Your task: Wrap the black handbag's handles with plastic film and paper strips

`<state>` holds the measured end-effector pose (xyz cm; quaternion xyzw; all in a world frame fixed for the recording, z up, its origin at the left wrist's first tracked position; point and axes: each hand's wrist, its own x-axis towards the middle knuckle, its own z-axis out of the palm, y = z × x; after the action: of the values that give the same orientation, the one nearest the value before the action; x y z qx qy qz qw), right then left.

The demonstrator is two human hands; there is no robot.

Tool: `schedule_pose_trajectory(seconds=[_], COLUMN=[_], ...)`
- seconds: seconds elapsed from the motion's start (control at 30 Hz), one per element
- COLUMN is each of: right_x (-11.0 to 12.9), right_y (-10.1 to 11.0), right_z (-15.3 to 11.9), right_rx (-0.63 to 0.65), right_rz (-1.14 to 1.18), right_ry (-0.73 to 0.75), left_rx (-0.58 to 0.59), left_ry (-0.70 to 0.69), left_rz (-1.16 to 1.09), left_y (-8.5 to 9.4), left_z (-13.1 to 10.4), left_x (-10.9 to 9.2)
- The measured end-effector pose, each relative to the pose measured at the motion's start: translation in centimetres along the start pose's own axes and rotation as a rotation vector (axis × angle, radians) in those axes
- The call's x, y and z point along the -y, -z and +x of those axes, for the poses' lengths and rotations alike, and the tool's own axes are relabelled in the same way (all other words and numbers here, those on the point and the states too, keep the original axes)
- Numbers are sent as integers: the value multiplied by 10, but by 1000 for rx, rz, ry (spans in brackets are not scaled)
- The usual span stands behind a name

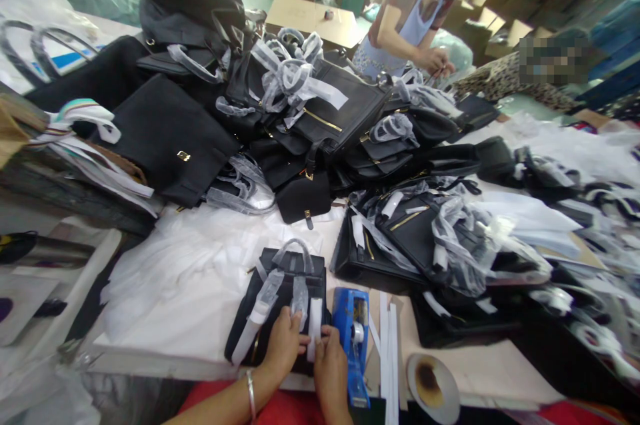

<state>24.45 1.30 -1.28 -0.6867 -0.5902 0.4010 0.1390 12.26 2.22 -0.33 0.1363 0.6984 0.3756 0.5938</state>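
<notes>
A small black backpack (253, 305) lies at the table's front edge with its top handle pointing away from me. Clear plastic wraps its straps, and a white paper strip (261, 312) is around the left one. My left hand (286, 344), with a bangle at the wrist, has its fingers closed at the lower end of the right-hand wrapped strap (299, 297). Its thumb reaches toward a second white strip (315, 320). My right hand (331, 360) pinches that strip near its lower end. Right beside this hand stands a blue tape dispenser (357, 362).
Long white paper strips (389, 352) and a round stained dish (433, 388) lie right of the dispenser. Black bags (170, 138) with wrapped handles pile up across the back and right. White sheeting (175, 278) covers the left. Another person's hands (434, 61) work beyond the pile.
</notes>
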Motion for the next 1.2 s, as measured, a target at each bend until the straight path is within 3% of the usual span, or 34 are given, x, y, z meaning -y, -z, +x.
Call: schedule_pose_trajectory(seconds=[0.47, 0.73, 0.9, 1.2], right_x=[24, 21, 16, 3], right_y=[7, 1, 8, 16], right_z=[12, 1, -6, -9], right_rx=[98, -124, -77, 29], right_rz=[-413, -285, -33, 344], right_ry=[-140, 17, -27, -91], left_rx=[13, 24, 48, -37], left_ry=[-53, -80, -108, -211], left_rz=[-3, -18, -25, 103], left_y=[9, 15, 22, 28], left_z=[0, 0, -1, -6], left_x=[-7, -13, -17, -33])
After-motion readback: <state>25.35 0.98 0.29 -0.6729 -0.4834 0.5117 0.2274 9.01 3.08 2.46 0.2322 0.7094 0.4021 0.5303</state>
